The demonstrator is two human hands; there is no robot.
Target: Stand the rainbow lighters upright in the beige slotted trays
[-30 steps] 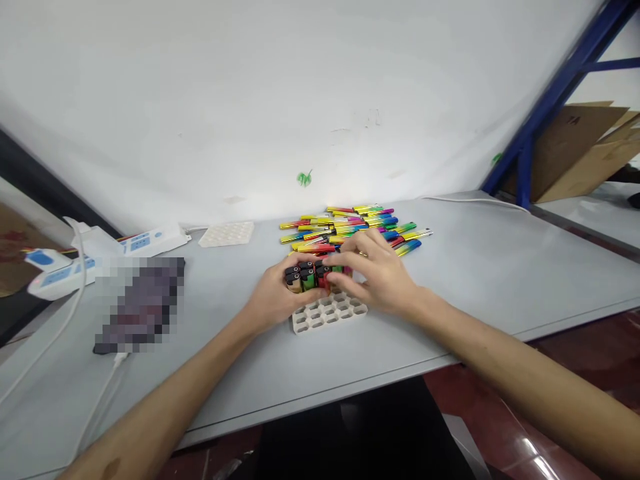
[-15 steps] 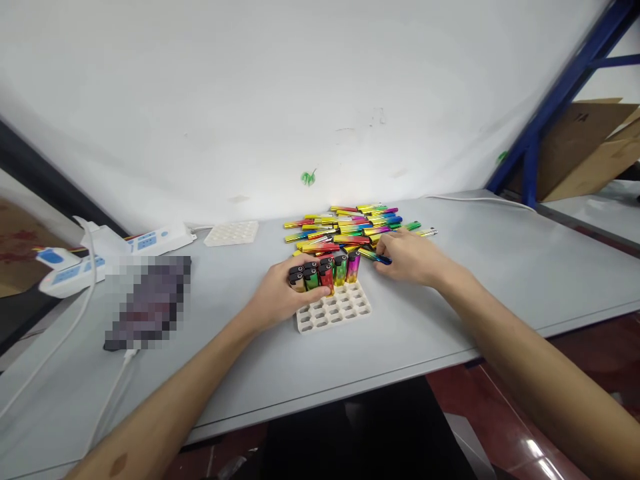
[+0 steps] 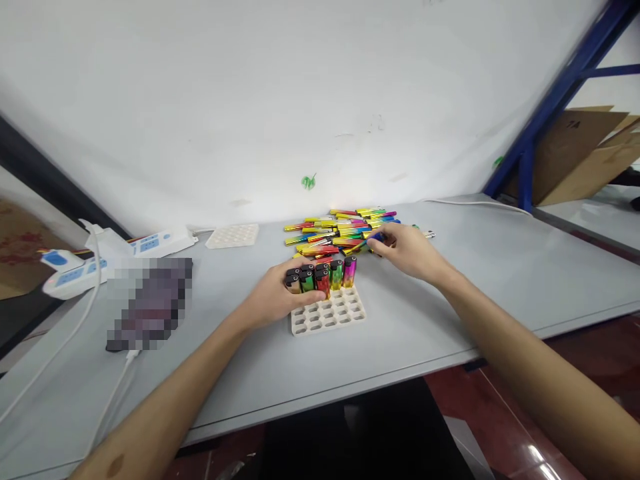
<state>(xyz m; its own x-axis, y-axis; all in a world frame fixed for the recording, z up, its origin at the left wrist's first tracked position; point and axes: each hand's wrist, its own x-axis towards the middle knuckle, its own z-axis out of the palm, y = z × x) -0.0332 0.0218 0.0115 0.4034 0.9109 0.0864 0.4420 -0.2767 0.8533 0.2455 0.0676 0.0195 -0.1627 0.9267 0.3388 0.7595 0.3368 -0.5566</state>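
Note:
A white tray (image 3: 329,321) with rows of slots lies on the table, and several shiny lighters with black tops stand upright in its back rows. My left hand (image 3: 273,293) is closed around the left group of these lighters, thumb across the front of a red lighter (image 3: 323,285). To the right, a green lighter (image 3: 337,275) and a purple lighter (image 3: 350,272) stand outside its grip. Behind the tray spreads a pile of metallic, many-coloured lighters (image 3: 320,233). At the pile's right side my right hand (image 3: 405,248) pinches a blue lighter (image 3: 377,237), mostly hidden by the fingers.
A second white tray (image 3: 233,235) lies near the wall. On the left are a power strip (image 3: 155,241) with plugs, a pixelated dark object (image 3: 157,303) and a white cable (image 3: 113,400). A blue metal frame (image 3: 526,177) and cardboard boxes (image 3: 575,153) stand at right.
My right hand has shifted slightly up and left over the pile; its fingers now pinch a blue lighter there. My left hand still grips the lighters in the tray.

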